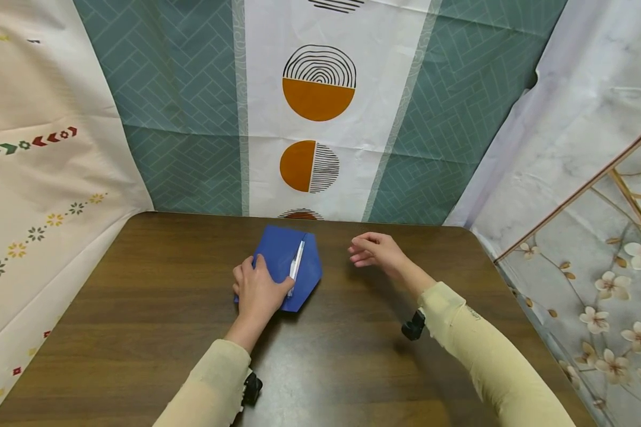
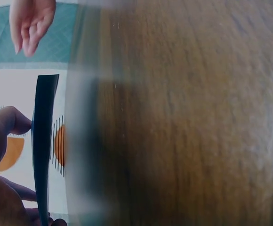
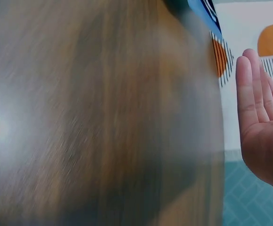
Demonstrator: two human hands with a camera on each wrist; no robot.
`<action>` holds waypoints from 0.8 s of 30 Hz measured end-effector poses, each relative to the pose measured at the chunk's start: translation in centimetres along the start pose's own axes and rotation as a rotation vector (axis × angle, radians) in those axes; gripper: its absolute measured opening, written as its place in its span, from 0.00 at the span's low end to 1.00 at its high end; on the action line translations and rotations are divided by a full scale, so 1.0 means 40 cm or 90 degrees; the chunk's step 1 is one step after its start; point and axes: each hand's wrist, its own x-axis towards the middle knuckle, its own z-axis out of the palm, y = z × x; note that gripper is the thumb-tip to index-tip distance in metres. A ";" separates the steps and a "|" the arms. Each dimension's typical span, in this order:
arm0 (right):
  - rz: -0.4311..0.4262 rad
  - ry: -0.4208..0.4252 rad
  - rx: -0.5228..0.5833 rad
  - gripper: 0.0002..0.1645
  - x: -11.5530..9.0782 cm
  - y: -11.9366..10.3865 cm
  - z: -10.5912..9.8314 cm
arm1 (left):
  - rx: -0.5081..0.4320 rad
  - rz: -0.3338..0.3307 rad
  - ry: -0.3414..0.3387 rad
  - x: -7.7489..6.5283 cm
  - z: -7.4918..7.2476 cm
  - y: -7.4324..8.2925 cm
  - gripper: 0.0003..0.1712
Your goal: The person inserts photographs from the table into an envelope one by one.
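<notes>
My left hand [image 1: 259, 290] grips a blue envelope [image 1: 279, 246], thumb on its near side and fingers at its left edge. The pointed flap [image 1: 308, 267] is spread open to the right. Along the envelope's mouth shows a white strip [image 1: 297, 261]; whether it is paper inside or the lining, I cannot tell. Seen edge-on in the left wrist view, the envelope [image 2: 43, 141] is a thin dark slab held above the table. To the right of it, apart from it, my right hand [image 1: 376, 252] hovers with relaxed fingers and holds nothing. Its palm [image 3: 263, 136] shows in the right wrist view.
Both hands are over a brown wooden table [image 1: 192, 356]. A patterned green and white curtain [image 1: 187, 118] hangs behind its far edge. Pale printed cloths stand at the left [image 1: 48, 178] and the right [image 1: 566, 237]. Dark wrist cameras sit below both cuffs.
</notes>
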 end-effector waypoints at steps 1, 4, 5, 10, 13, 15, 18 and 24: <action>0.001 0.001 -0.004 0.22 -0.006 0.004 -0.007 | 0.002 -0.002 0.002 0.000 0.000 -0.002 0.53; 0.005 0.003 -0.015 0.27 -0.023 0.014 -0.026 | 0.007 -0.007 0.006 -0.001 -0.001 -0.008 0.54; 0.006 0.003 -0.020 0.28 -0.029 0.017 -0.032 | 0.009 -0.008 0.006 -0.002 0.000 -0.011 0.54; 0.007 -0.013 -0.040 0.28 -0.052 0.029 -0.051 | 0.026 -0.012 0.004 -0.005 0.001 -0.021 0.57; 0.003 -0.024 -0.051 0.30 -0.068 0.036 -0.061 | 0.038 -0.014 -0.006 -0.007 0.004 -0.027 0.58; 0.000 -0.029 -0.059 0.31 -0.079 0.041 -0.068 | 0.047 -0.015 -0.016 -0.008 0.006 -0.030 0.59; -0.007 -0.033 -0.065 0.32 -0.090 0.048 -0.077 | 0.067 -0.014 -0.027 -0.011 0.011 -0.031 0.60; -0.001 -0.029 -0.059 0.31 -0.100 0.058 -0.090 | 0.109 -0.017 -0.037 -0.021 0.020 -0.022 0.61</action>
